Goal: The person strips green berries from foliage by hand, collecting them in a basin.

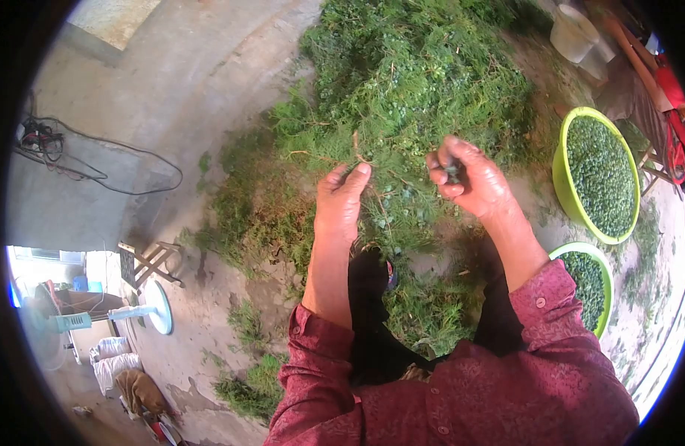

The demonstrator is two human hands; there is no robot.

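My left hand (342, 195) pinches the stem of a green branch (387, 208), whose leafy twigs hang between my two hands. To its right, my right hand (472, 178) is curled with small green berries (453, 172) held in its fingers. Beyond both hands lies a large heap of cut green branches (409, 82). At the right stands a lime-green basin (564, 178) full of small green berries. A second green basin (608, 286), also holding berries, is nearer, beside my right sleeve.
A co-worker's arm (640, 59) and a white bucket (573, 36) are at the upper right. On the left are a coiled black cable (49, 141), a wooden stool (149, 264) and a standing fan (158, 307). Loose sprigs (257, 386) litter the floor.
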